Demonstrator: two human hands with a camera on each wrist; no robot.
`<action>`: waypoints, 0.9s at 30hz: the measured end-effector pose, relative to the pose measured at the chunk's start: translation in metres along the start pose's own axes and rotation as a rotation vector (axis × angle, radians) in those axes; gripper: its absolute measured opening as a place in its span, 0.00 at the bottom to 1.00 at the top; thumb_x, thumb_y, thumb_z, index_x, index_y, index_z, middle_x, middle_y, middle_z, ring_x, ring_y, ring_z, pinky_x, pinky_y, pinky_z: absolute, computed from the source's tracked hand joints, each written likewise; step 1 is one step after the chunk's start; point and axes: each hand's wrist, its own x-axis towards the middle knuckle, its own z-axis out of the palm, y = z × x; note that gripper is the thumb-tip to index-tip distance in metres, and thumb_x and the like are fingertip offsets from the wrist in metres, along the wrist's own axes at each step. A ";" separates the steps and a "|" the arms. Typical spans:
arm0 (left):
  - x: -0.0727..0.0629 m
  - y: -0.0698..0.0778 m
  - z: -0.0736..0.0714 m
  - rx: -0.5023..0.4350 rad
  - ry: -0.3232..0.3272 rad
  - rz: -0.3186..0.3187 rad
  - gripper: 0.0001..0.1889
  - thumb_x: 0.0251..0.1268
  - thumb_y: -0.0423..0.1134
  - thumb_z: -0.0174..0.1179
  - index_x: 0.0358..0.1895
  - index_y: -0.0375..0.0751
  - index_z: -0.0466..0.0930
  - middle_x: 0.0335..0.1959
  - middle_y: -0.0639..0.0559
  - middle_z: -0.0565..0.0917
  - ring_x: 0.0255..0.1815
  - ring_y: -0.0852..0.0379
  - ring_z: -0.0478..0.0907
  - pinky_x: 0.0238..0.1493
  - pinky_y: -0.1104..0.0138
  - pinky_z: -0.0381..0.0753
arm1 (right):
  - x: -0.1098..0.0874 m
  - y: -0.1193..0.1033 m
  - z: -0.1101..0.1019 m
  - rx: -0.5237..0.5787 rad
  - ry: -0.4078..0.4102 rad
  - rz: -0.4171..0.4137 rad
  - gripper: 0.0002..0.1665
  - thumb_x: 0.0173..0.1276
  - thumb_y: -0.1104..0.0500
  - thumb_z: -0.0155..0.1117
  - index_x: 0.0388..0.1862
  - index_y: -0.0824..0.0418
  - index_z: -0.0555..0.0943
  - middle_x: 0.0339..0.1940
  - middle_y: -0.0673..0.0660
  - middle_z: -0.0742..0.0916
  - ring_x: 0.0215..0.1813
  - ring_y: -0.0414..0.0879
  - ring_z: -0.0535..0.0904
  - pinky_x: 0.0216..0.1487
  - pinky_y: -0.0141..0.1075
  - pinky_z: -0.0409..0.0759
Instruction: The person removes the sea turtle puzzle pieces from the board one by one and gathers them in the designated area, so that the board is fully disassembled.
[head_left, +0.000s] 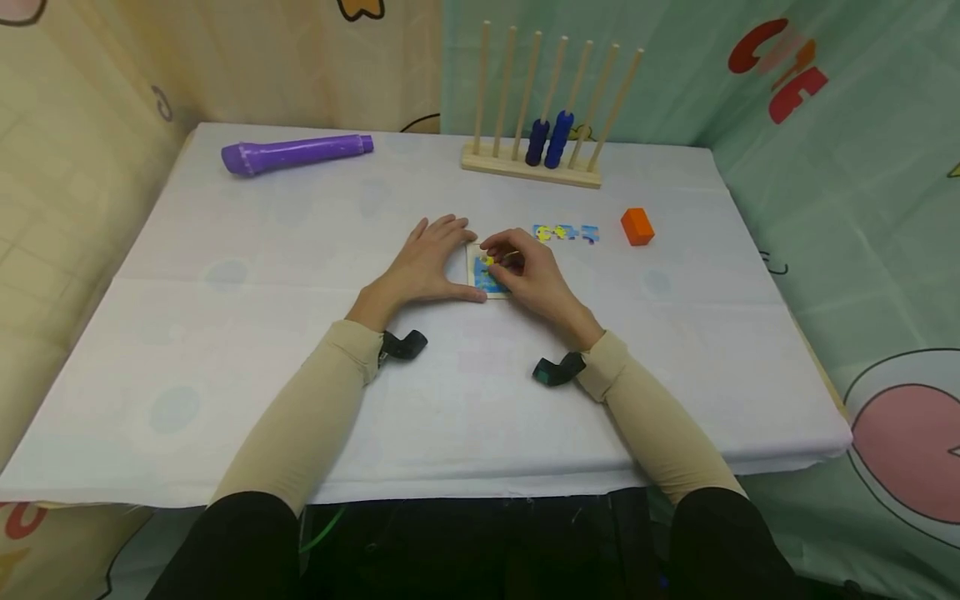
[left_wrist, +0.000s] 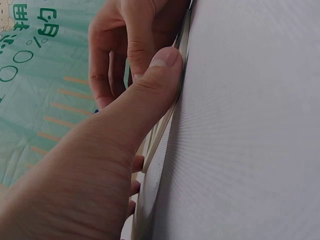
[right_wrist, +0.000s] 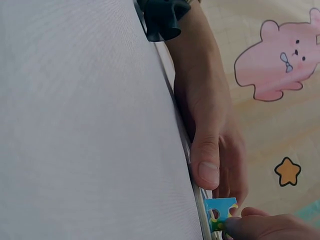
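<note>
A small puzzle board [head_left: 480, 287] with a pale frame and a blue and yellow picture lies flat on the white-covered table. My left hand [head_left: 429, 265] is spread at its left side, fingertips at the far edge and thumb along the near edge. In the left wrist view, the left thumb [left_wrist: 162, 67] rests on the board's rim. Over the board's right part, my right hand [head_left: 536, 279] pinches a puzzle piece. The right wrist view shows that blue and yellow puzzle piece [right_wrist: 220, 204] tilted up at the right fingertips, its lower part hidden by them.
Several loose puzzle pieces [head_left: 562, 232] lie in a row right of the board, beyond the right hand. An orange block [head_left: 637, 227] sits further right. At the back stand a wooden peg rack [head_left: 525, 171] with dark blue beads and a purple microphone-shaped object [head_left: 296, 154].
</note>
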 end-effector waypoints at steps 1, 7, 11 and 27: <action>0.000 0.000 0.000 0.001 0.000 -0.001 0.55 0.49 0.75 0.73 0.77 0.47 0.68 0.85 0.45 0.59 0.89 0.46 0.45 0.88 0.44 0.34 | 0.000 0.001 0.000 0.015 0.007 0.005 0.18 0.73 0.69 0.69 0.60 0.63 0.82 0.53 0.59 0.86 0.51 0.50 0.84 0.53 0.41 0.86; 0.000 -0.001 0.001 -0.002 0.001 -0.002 0.55 0.49 0.75 0.73 0.78 0.47 0.67 0.86 0.45 0.59 0.89 0.46 0.45 0.88 0.45 0.34 | 0.000 -0.003 -0.001 0.054 0.053 0.072 0.16 0.74 0.69 0.68 0.58 0.67 0.83 0.53 0.64 0.87 0.53 0.55 0.85 0.55 0.43 0.87; 0.001 -0.001 0.001 -0.005 0.000 -0.003 0.55 0.50 0.75 0.73 0.78 0.47 0.67 0.86 0.45 0.59 0.89 0.46 0.45 0.88 0.45 0.34 | -0.001 -0.018 -0.010 0.110 0.109 0.119 0.14 0.75 0.70 0.66 0.57 0.71 0.83 0.54 0.67 0.87 0.54 0.56 0.85 0.56 0.37 0.87; 0.001 -0.004 -0.001 -0.019 -0.007 -0.005 0.57 0.50 0.73 0.73 0.80 0.44 0.66 0.85 0.46 0.60 0.89 0.48 0.45 0.88 0.48 0.32 | -0.002 0.017 -0.034 -0.055 0.422 0.282 0.11 0.78 0.58 0.66 0.54 0.61 0.87 0.50 0.57 0.90 0.51 0.44 0.84 0.57 0.32 0.84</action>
